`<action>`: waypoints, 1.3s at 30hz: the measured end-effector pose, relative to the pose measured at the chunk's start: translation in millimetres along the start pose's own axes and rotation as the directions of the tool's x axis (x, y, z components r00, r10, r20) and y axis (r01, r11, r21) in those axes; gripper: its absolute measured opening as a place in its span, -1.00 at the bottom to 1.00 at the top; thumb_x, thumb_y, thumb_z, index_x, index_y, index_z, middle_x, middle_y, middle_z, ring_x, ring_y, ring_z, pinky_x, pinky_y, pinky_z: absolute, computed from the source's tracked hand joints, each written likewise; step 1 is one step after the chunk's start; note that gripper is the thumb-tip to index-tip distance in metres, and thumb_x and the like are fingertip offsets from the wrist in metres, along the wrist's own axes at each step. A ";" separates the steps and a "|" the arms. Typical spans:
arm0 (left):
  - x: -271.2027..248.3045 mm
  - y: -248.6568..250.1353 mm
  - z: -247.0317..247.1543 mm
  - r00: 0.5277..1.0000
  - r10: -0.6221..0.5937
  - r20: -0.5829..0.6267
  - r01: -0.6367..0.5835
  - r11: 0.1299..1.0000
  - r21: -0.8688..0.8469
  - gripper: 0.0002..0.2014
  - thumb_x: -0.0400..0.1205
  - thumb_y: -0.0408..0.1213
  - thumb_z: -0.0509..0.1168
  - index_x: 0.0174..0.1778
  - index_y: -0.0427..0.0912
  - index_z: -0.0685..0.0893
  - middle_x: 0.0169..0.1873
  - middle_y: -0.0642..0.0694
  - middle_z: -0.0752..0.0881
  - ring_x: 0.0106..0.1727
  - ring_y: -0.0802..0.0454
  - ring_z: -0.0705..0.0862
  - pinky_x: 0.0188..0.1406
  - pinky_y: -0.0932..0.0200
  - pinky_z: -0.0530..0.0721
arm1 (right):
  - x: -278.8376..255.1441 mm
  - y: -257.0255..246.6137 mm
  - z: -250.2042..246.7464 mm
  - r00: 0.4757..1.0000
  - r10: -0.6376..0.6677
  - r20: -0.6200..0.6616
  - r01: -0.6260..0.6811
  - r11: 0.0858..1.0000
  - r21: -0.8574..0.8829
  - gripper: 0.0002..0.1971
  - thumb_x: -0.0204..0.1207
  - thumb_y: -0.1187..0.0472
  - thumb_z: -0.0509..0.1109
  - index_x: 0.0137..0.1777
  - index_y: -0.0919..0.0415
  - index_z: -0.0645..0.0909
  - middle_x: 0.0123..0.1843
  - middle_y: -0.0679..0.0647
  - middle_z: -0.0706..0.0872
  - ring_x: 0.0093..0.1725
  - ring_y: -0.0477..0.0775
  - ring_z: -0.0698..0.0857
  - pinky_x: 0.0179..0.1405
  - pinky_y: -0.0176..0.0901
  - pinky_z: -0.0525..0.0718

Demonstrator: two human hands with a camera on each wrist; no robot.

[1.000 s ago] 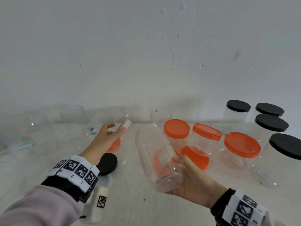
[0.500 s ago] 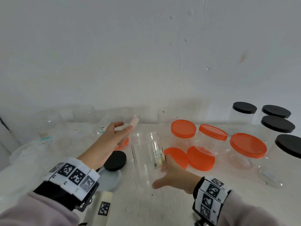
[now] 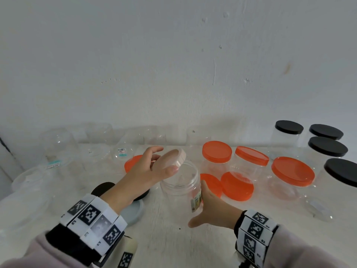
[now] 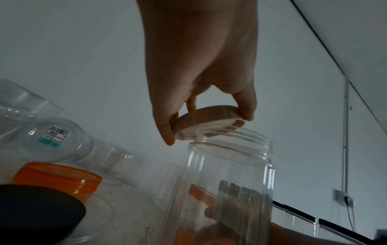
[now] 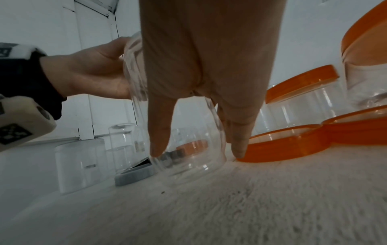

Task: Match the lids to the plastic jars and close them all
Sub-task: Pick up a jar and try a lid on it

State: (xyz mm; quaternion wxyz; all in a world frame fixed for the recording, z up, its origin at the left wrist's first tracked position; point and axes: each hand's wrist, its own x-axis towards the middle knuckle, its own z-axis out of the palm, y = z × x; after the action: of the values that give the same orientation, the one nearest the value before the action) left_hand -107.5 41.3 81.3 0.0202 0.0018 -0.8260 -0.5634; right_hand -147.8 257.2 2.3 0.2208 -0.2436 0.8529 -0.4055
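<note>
White tabletop (image 3: pixel 173 244) against a scuffed white wall (image 3: pixel 173 64). Left hand (image 3: pixel 146 171) grips beige lid (image 3: pixel 173 158) over clear jar (image 3: pixel 181 192); right hand (image 3: pixel 212 211) grips jar.

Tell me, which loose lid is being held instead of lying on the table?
The pale pink lid, pinched in the left hand above the open jar; the other loose lids are orange, black or grey.

open tabletop (image 3: pixel 173 246) at lower centre of head view, passable. centre blocked: upright clear jar (image 3: pixel 180 188) w/ right hand (image 3: pixel 209 209) round it, left hand (image 3: pixel 148 171) holding beige lid (image 3: pixel 174 157) tilted over its mouth. right of jar: two loose orange lids (image 3: pixel 236 185), touching; orange-capped jars (image 3: pixel 251 159) behind, black-capped jars (image 3: pixel 328 147) far right. left: black lid (image 3: pixel 102 188), grey lid (image 3: pixel 135 211), clear jars (image 3: pixel 59 146) crowd upper left.
</note>
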 end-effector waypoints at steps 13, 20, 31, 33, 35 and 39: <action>-1.8 10.1 19.5 0.986 0.149 0.080 -0.166 0.944 0.284 -0.15 0.20 0.39 0.46 0.38 0.38 0.25 0.31 0.34 0.41 0.29 0.50 0.41 0.09 0.46 0.45 | -2.9 -19.7 -13.0 0.982 -0.121 -0.146 0.158 0.947 0.279 0.02 0.17 0.14 0.75 0.50 -0.23 0.14 0.31 -0.24 0.51 0.13 -0.19 0.66 -0.07 -0.09 0.79; -0.7 4.4 33.3 0.976 0.209 0.066 -0.219 0.908 0.357 -0.12 0.34 0.15 0.54 0.53 0.25 0.23 0.41 0.30 0.34 0.36 0.39 0.35 0.15 0.51 0.34 | 1.5 -14.2 -13.2 0.981 -0.127 -0.144 0.162 0.951 0.265 0.03 0.15 0.04 0.74 0.48 -0.28 0.12 0.33 -0.31 0.49 0.20 -0.46 0.53 0.07 -0.41 0.64; -2.1 3.8 34.9 0.981 0.165 0.103 -0.190 0.929 0.317 0.10 0.27 0.26 0.53 0.59 0.36 -0.07 0.55 0.27 0.23 0.52 0.28 0.27 0.40 0.26 0.29 | -3.9 -19.0 -25.4 0.995 -0.098 -0.035 0.103 0.976 0.189 0.19 0.19 0.07 0.74 0.64 -0.19 -0.07 0.50 -0.29 0.30 0.38 -0.43 0.39 0.13 -0.59 0.51; -2.2 -4.7 31.4 0.985 0.127 0.120 -0.149 0.968 0.204 0.21 0.16 0.34 0.53 0.57 0.42 -0.16 0.52 0.37 0.18 0.53 0.32 0.23 0.41 0.31 0.23 | -9.1 -26.5 -37.9 0.997 -0.073 0.003 0.071 0.982 0.176 0.32 0.18 0.07 0.75 0.67 -0.20 -0.23 0.60 -0.27 0.19 0.53 -0.25 0.31 0.41 -0.36 0.44; -2.7 -16.7 27.4 0.986 0.086 0.145 -0.099 0.992 0.084 0.24 0.09 0.36 0.56 0.50 0.53 -0.21 0.44 0.53 0.19 0.52 0.38 0.25 0.40 0.40 0.24 | -14.8 -39.1 -52.5 0.998 -0.064 0.005 0.063 0.991 0.121 0.33 0.16 0.03 0.75 0.68 -0.24 -0.23 0.68 -0.24 0.08 0.63 -0.10 0.18 0.61 0.04 0.29; -3.3 -39.6 32.7 0.977 0.019 0.214 -0.014 1.000 -0.026 0.24 0.18 0.12 0.66 0.49 0.58 -0.19 0.42 0.48 0.31 0.50 0.34 0.35 0.49 0.28 0.33 | -19.0 -72.5 -72.3 0.991 -0.110 0.075 0.113 0.993 -0.042 0.07 0.22 -0.09 0.66 0.63 -0.37 0.04 0.60 -0.35 0.18 0.53 -0.20 0.27 0.49 -0.15 0.32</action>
State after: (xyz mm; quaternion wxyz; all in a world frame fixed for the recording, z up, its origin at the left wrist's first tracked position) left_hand -106.2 57.3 32.5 -0.0641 -0.0658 -0.8165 -0.5701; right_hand -157.2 270.7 105.1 0.2231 -0.3104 0.8385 -0.3884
